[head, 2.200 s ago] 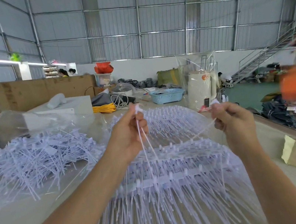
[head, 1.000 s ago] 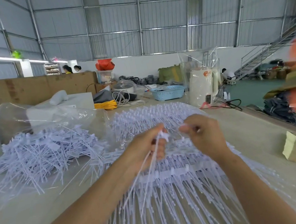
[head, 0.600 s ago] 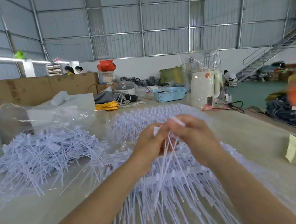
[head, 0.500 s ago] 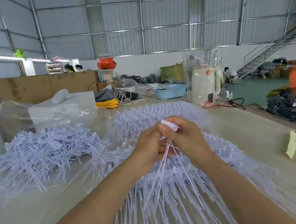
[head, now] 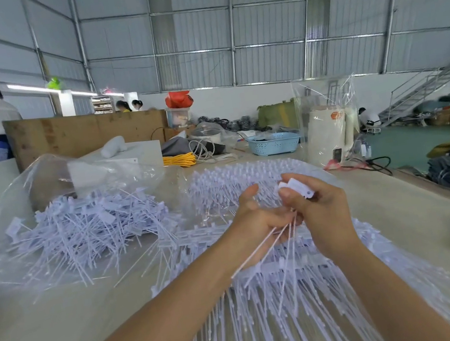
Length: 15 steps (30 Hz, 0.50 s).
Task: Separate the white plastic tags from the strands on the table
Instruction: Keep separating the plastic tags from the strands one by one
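Pale matte worktop, right hand pinching flat white tags, left hand gripping their thin stiff strands.

On the counter a heap of loose tags lies to the left, in a bag. Strands spread out in front, under both hands. Behind them stand a basket and, to its right, a kettle.

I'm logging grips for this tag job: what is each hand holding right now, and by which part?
The right hand pinches a white tag by its flat head. The left hand grips the thin strands of a few tags near their upper ends.
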Motion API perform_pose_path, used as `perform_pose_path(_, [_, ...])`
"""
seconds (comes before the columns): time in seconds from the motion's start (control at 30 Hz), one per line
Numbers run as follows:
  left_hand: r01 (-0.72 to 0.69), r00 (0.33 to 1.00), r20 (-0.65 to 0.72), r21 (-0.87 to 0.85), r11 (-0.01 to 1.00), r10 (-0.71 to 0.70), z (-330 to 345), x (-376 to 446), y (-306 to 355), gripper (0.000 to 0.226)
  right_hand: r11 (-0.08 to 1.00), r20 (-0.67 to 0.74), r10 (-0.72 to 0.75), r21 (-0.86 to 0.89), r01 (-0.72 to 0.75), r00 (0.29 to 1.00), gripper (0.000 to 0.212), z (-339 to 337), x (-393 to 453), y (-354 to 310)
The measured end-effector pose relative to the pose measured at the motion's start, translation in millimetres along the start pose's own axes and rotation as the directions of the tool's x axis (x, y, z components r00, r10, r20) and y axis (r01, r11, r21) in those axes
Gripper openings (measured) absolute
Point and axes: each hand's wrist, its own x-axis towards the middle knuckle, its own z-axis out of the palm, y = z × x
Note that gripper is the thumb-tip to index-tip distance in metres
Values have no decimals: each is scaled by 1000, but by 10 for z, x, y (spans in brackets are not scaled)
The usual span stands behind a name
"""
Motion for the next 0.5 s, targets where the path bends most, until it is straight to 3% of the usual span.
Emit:
perform_pose_path(0.07, [42,999,8,36,998,-43,-19,-7,-5,72,1000,-30,3,21,-3,1000,22,-18,12,-8])
perform_pose_path(0.2, [98,988,86,304,948,-130,8,-37,-39,12,999,-147,-31,12,34,989,24,-64,38,-11])
perform_pose_path(0.37, [-42,996,88,397,917,8,8,-31,5,22,997,-178,-52,46,61,983,16,-109,57,8])
perform_pose_path(0.43, [-99,995,46,575,813,89,-27,-23,77,20,998,-153,-62,-1,62,986,19,-104,60,26])
perform_pose_path(0.5, [-145,983,39,769,623,181,-95,4,179,19,997,-105,-64,-42,60,992,15,-89,48,49])
